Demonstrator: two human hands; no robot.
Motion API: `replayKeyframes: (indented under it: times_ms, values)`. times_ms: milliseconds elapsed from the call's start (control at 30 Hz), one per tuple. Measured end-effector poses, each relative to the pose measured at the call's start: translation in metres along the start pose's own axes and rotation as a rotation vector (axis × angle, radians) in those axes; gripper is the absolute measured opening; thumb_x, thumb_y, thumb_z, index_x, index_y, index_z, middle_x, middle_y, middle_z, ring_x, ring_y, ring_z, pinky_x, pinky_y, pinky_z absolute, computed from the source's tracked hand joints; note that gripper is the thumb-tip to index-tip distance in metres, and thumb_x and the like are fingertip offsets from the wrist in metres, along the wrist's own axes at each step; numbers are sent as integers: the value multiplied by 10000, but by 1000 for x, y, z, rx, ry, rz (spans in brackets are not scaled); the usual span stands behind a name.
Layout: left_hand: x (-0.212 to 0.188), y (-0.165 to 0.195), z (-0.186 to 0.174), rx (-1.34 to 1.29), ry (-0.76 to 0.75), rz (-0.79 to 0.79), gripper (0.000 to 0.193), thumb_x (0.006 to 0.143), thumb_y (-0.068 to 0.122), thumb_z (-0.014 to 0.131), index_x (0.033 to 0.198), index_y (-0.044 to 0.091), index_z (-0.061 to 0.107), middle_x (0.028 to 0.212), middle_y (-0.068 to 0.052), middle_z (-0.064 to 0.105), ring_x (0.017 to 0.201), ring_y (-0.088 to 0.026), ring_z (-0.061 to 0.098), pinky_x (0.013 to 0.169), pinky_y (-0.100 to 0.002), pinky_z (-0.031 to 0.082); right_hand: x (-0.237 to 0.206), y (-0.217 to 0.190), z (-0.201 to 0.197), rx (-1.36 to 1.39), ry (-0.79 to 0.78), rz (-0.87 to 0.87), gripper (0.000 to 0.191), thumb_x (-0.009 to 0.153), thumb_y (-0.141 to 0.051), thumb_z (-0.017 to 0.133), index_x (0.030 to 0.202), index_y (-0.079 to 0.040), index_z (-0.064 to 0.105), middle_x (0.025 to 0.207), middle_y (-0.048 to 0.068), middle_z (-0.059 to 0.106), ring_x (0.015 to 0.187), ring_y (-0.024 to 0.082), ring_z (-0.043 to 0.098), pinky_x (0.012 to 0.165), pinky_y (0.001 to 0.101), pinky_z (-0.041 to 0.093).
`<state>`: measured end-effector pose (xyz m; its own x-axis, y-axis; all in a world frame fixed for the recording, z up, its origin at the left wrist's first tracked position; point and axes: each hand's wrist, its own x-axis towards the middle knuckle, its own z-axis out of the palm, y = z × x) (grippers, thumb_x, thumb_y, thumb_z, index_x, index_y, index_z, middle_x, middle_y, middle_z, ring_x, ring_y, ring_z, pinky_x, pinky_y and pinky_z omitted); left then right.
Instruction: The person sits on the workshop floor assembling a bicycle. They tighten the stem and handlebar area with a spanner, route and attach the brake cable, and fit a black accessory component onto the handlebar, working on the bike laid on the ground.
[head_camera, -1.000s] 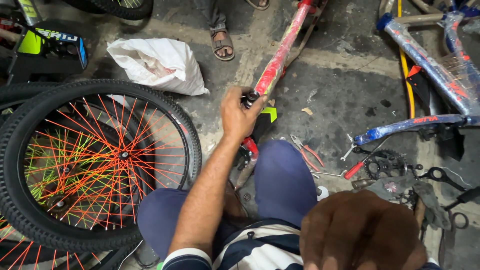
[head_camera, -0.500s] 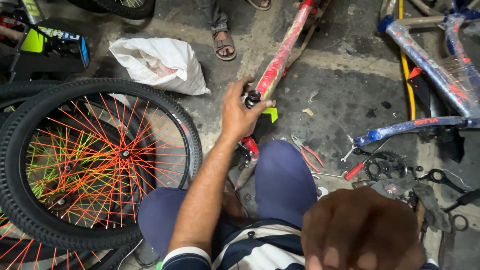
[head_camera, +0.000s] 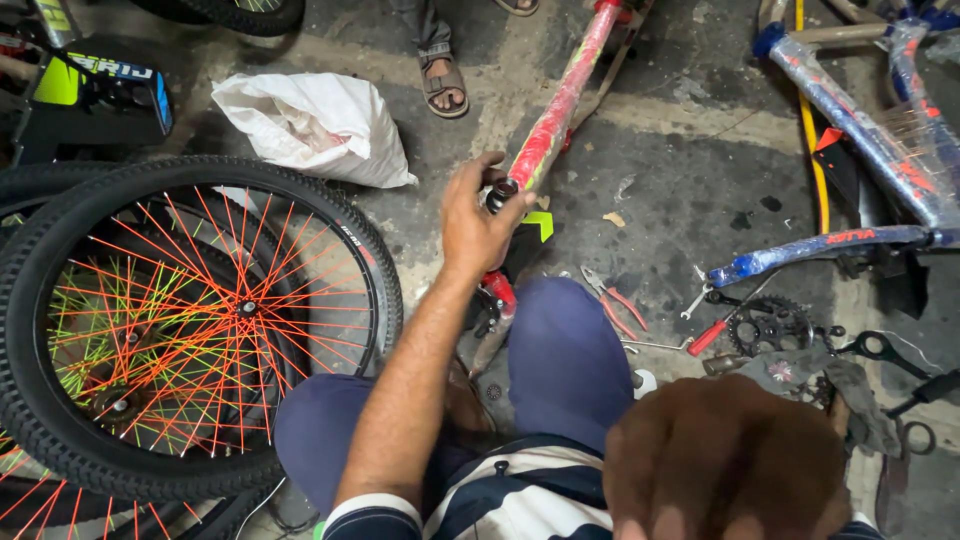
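From the head camera I saw my left hand (head_camera: 478, 225) stretched out in front of me, its fingers curled round the dark end fitting (head_camera: 500, 193) at the near end of a red wrapped bicycle frame tube (head_camera: 560, 100). That tube ran away from me across the concrete floor (head_camera: 680, 180), its near end just ahead of my knees. My right hand (head_camera: 725, 462) sat very close under the lens, blurred, and I could not tell whether it was closed or held anything. A black-tyred wheel with orange spokes (head_camera: 190, 320) lay to my left, beside a white sack (head_camera: 315, 125). To my right were pliers with red grips (head_camera: 612, 297), a red-handled screwdriver (head_camera: 712, 335), a chainring (head_camera: 768, 325) and a blue wrapped frame (head_camera: 850, 110). Another person's sandalled foot (head_camera: 443, 82) stood beyond the sack.
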<state>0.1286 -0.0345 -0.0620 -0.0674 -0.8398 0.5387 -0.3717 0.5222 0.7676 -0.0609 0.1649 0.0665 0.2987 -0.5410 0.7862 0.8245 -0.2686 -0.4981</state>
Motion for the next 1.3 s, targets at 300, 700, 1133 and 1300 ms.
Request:
replayKeyframes:
  times_ms: [300,700,1133,1300]
  values:
    - [13,-14,-15,-306,-222,-225,549,823,194,840,1304,12,648,1172,-109,772,1131,-184,735,1012,-349,561,14,-1,11,-29,79,-36,130,1000,-162,620,917,-62,627,817,162,726,675,339,733,560,440,660]
    - [10,-13,-14,-237,-167,-156,554,869,199,816,1358,31,617,1225,-117,749,1162,-223,735,1044,-340,542,21,-3,24,-34,160,8,237,1056,-193,519,825,-144,508,717,105,674,599,287,707,506,413,638]
    - [17,-21,-17,-370,-279,-203,577,849,180,839,1366,32,628,1280,-146,736,1209,-194,705,1105,-352,508,16,-16,28,-136,230,65,264,1082,-314,457,899,-181,593,903,39,699,734,283,728,579,453,630]
    - [14,-17,-12,-107,-197,-130,635,793,184,881,1352,19,629,1166,-150,725,1120,-213,689,1024,-348,514,17,-17,5,-20,-83,64,269,1077,-325,433,906,-178,581,877,60,694,761,338,753,608,494,690]
